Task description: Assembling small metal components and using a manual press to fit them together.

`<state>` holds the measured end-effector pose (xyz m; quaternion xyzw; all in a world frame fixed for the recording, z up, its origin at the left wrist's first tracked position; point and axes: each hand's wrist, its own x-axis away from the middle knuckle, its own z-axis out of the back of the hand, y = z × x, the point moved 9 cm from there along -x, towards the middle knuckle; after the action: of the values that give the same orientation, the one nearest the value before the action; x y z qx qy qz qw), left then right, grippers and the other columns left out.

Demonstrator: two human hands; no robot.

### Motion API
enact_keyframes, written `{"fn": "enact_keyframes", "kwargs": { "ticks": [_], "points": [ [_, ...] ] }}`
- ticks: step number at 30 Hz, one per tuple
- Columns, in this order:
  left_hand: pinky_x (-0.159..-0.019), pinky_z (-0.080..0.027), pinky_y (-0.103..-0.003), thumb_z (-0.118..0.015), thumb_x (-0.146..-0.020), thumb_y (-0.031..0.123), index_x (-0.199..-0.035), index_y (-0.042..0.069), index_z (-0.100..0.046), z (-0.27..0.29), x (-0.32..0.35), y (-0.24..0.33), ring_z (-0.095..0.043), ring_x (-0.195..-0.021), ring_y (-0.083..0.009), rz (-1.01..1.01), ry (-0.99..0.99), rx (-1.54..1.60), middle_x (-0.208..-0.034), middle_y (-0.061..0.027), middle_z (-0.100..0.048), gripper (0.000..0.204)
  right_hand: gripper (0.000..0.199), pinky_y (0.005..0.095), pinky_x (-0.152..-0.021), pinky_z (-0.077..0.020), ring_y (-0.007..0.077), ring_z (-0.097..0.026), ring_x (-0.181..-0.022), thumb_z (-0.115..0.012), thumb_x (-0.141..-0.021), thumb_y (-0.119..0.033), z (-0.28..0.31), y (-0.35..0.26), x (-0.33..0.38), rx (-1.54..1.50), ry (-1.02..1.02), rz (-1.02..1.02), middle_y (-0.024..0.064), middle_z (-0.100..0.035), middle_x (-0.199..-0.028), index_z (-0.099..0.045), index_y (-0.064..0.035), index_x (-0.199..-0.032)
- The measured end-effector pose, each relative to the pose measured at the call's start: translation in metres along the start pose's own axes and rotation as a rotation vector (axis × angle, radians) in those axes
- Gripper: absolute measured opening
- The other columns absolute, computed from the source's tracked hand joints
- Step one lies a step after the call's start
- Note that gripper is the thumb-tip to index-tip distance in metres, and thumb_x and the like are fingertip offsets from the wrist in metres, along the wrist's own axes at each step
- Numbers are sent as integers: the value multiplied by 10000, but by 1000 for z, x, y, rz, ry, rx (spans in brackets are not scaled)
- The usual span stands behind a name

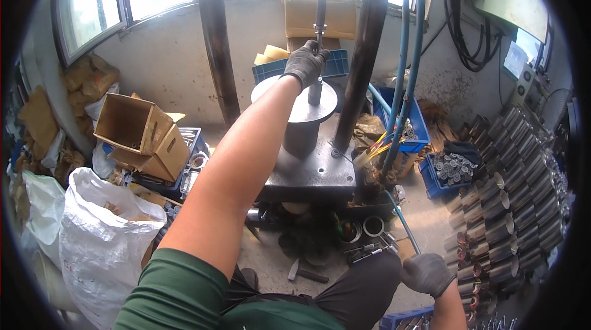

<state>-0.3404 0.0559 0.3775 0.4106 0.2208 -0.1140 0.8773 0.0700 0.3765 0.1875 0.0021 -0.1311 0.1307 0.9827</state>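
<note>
My left hand [306,64], in a dark grey glove, reaches far forward and is closed round an upright metal rod [321,10]. A collar sits on the rod just above my fingers. Below the hand, a wider metal cylinder [315,93] stands on a round steel plate [284,107] on the press. At the lower right, my gloved right hand [426,273] is wrapped round the end of a thin blue lever [403,222]. The lever slants up toward the base of the press.
Dark posts [220,53] flank the rod. Blue hoses [399,65] hang at right. Stacked metal tubes [492,213] and a blue bin [434,183] of round parts stand right. Cardboard boxes [166,151] and a white sack [101,256] fill the left. A hammer [308,273] lies below.
</note>
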Motion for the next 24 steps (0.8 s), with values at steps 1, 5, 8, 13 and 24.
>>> {"fn": "enact_keyframes", "kwargs": {
  "ticks": [1, 5, 8, 13, 24],
  "points": [
    [-1002, -536, -451, -627, -1018, 423, -1355, 54, -612, 1, 0, 0, -718, -1121, -376, 8, 2, -11, -1156, -228, -750, 500, 312, 517, -751, -585, 396, -730, -783, -625, -895, -346, -1, 0, 0, 22, -27, -4, 205, -708, -747, -739, -71, -801],
    [-1002, -535, -456, -625, -1015, 420, -1347, 57, -614, 0, 2, 2, -722, -1107, -372, 17, -31, 29, -1144, -234, -751, 492, 279, 513, -769, -589, 387, -735, -810, -631, -893, -339, 7, -2, -2, -21, -27, 12, 194, -720, -765, -774, -102, -850],
    [-994, -537, -457, -622, -1017, 415, -1336, 60, -618, 4, 3, 5, -725, -1093, -373, -10, 0, 5, -1130, -232, -753, 477, 272, 509, -781, -591, 383, -738, -821, -637, -887, -340, 15, -2, -5, 9, -46, 34, 189, -737, -813, -802, -125, -917],
    [-995, -537, -459, -622, -1021, 408, -1342, 59, -618, 4, 5, 5, -723, -1095, -380, 9, -17, 29, -1137, -233, -752, 474, 240, 488, -773, -589, 388, -730, -836, -658, -824, -193, 39, 4, -8, -112, 100, 62, 179, -755, -925, -793, -106, -1002],
    [-1022, -524, -457, -622, -1027, 415, -1366, 67, -616, 5, 6, 6, -709, -1144, -378, 11, -6, -6, -1187, -238, -742, 486, 249, 521, -782, -586, 417, -725, -809, -622, -890, -261, 40, 12, -9, -187, 179, 89, 219, -723, -791, -769, -94, -1001]
  ]
}}
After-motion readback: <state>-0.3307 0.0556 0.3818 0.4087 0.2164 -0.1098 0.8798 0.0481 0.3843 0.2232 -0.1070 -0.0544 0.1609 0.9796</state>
